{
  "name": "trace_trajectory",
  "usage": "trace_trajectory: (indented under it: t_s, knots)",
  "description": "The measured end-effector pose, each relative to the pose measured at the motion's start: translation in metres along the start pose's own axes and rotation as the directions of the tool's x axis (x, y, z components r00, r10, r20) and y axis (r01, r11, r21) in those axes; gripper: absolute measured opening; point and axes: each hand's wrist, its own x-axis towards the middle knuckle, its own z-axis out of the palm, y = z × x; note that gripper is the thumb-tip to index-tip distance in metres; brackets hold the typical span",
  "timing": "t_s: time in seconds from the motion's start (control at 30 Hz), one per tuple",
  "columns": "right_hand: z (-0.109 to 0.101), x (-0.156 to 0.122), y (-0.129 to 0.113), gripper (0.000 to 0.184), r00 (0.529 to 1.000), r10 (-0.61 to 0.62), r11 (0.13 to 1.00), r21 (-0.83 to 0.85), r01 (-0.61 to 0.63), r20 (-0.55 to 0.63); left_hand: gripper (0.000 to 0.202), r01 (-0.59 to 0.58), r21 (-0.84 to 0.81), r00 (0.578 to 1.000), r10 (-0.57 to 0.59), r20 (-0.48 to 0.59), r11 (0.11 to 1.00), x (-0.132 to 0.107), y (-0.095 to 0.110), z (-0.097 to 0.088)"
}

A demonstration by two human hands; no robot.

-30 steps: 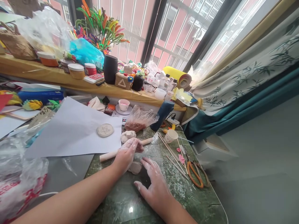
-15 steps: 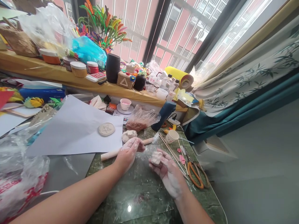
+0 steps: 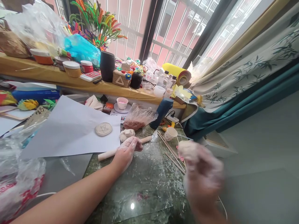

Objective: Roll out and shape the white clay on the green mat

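Observation:
My right hand (image 3: 205,174) is raised above the right side of the table, blurred by motion. Between its thumb and fingers is a pale lump of clay (image 3: 187,149). My left hand (image 3: 127,152), dusted with white, is curled closed over the middle of a wooden rolling pin (image 3: 107,155); whatever its fingers hold is hidden. Just beyond that hand sits more white clay (image 3: 127,135). A flat clay disc (image 3: 103,129) with a star scratched into it lies on a large white sheet of paper (image 3: 70,127).
Behind the clay rests a clear bag of brown material (image 3: 137,119). Thin wooden sticks (image 3: 171,149) lie near a paper cup (image 3: 170,133) on the right. Jars, bottles and craft items crowd the window ledge (image 3: 93,83). Crumpled plastic (image 3: 21,177) is at left.
My right hand has lifted and swung right with the clay lump, now covering the orange-handled scissors. My left hand has stayed by the rolling pin. The view has shifted slightly.

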Motion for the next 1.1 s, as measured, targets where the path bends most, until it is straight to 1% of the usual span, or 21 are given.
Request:
trace_trajectory:
  t_s: [0.03, 0.07, 0.1, 0.13, 0.17, 0.2, 0.23, 0.27, 0.33, 0.37, 0.47, 0.5, 0.57, 0.6, 0.7, 0.8, 0.83, 0.9, 0.93, 1.0, 1.1]
  knots:
    - [0.007, -0.01, 0.003, 0.017, 0.99, 0.0, 1.0, -0.006, 0.001, 0.138, 0.043, -0.001, 0.019, 1.0, 0.001, 0.002, 1.0, 0.0, 0.0, 0.0]
    - [0.016, -0.021, 0.007, 0.015, 0.94, -0.031, 0.999, -0.021, 0.04, 0.339, 0.042, -0.004, 0.037, 1.0, 0.004, 0.0, 0.999, 0.0, -0.001, 0.0]
    - [0.024, -0.031, 0.012, 0.016, 0.906, -0.008, 0.997, -0.061, 0.038, 0.422, 0.042, -0.008, 0.051, 1.0, 0.008, -0.004, 0.999, 0.0, -0.002, -0.001]
    - [0.032, -0.039, 0.017, 0.017, 0.899, 0.027, 0.995, -0.098, 0.018, 0.437, 0.041, -0.014, 0.059, 1.0, 0.014, -0.005, 0.998, 0.0, -0.002, -0.001]
    - [0.038, -0.046, 0.02, 0.02, 0.918, 0.066, 0.991, -0.132, -0.015, 0.392, 0.041, -0.02, 0.061, 1.0, 0.02, -0.003, 0.998, 0.0, -0.003, -0.001]
    - [0.042, -0.049, 0.023, 0.021, 0.945, 0.104, 0.987, -0.151, -0.059, 0.311, 0.04, -0.026, 0.055, 1.0, 0.026, -0.001, 0.998, 0.001, -0.003, -0.002]
    - [0.045, -0.051, 0.024, 0.02, 0.958, 0.12, 0.986, -0.147, -0.084, 0.26, 0.04, -0.029, 0.047, 1.0, 0.028, 0.002, 0.999, 0.001, -0.004, -0.002]
    - [0.046, -0.05, 0.023, 0.018, 0.959, 0.117, 0.988, -0.132, -0.085, 0.259, 0.04, -0.028, 0.042, 1.0, 0.027, 0.002, 0.999, 0.001, -0.004, -0.002]
    - [0.045, -0.048, 0.021, 0.014, 0.931, 0.062, 0.995, -0.095, -0.029, 0.361, 0.041, -0.018, 0.052, 1.0, 0.018, -0.004, 0.998, 0.001, -0.003, -0.001]
    - [0.045, -0.047, 0.02, 0.014, 0.921, 0.047, 0.995, -0.096, -0.01, 0.386, 0.042, -0.009, 0.06, 1.0, 0.01, -0.01, 0.998, 0.001, -0.003, -0.001]
    - [0.044, -0.048, 0.017, 0.021, 0.958, 0.06, 0.988, -0.153, -0.017, 0.28, 0.044, 0.012, 0.054, 1.0, -0.011, -0.019, 0.998, -0.001, 0.002, 0.003]
    - [0.044, -0.05, 0.016, 0.023, 0.955, 0.049, 0.988, -0.155, -0.003, 0.293, 0.044, 0.018, 0.045, 1.0, -0.017, -0.021, 0.999, -0.001, 0.004, 0.004]
    - [0.043, -0.054, 0.015, 0.026, 0.922, 0.005, 0.989, -0.138, 0.053, 0.387, 0.044, 0.037, 0.032, 0.999, -0.036, -0.032, 0.999, -0.002, 0.007, 0.007]
    - [0.043, -0.055, 0.014, 0.028, 0.914, -0.002, 0.988, -0.143, 0.066, 0.405, 0.044, 0.046, 0.028, 0.998, -0.045, -0.035, 0.999, -0.002, 0.008, 0.008]
    - [0.044, -0.06, 0.014, 0.032, 0.933, 0.013, 0.982, -0.181, 0.056, 0.359, 0.042, 0.043, 0.039, 0.999, -0.042, -0.011, 0.998, -0.003, 0.009, 0.009]
    - [0.047, -0.064, 0.02, 0.039, 0.907, -0.03, 0.982, -0.156, 0.105, 0.42, 0.041, 0.019, 0.092, 1.0, -0.021, 0.018, 0.996, -0.003, 0.007, 0.007]
    - [0.048, -0.065, 0.022, 0.046, 0.92, -0.019, 0.98, -0.177, 0.096, 0.393, 0.04, 0.014, 0.105, 1.0, -0.016, 0.021, 0.994, -0.003, 0.007, 0.007]
    - [0.051, -0.068, 0.025, 0.062, 0.956, 0.06, 0.967, -0.254, 0.015, 0.286, 0.04, 0.004, 0.11, 1.0, -0.007, 0.027, 0.994, -0.003, 0.006, 0.006]
    - [0.053, -0.069, 0.026, 0.067, 0.961, 0.104, 0.958, -0.286, -0.027, 0.256, 0.039, 0.0, 0.107, 1.0, -0.004, 0.031, 0.994, -0.003, 0.005, 0.006]
    - [0.058, -0.07, 0.024, 0.067, 0.936, 0.182, 0.939, -0.335, -0.076, 0.3, 0.039, 0.002, 0.105, 0.999, -0.006, 0.039, 0.994, -0.002, 0.005, 0.005]
    - [0.066, -0.066, 0.019, 0.049, 0.875, 0.244, 0.921, -0.383, -0.074, 0.418, 0.038, 0.005, 0.097, 0.999, -0.008, 0.036, 0.995, -0.002, 0.005, 0.006]
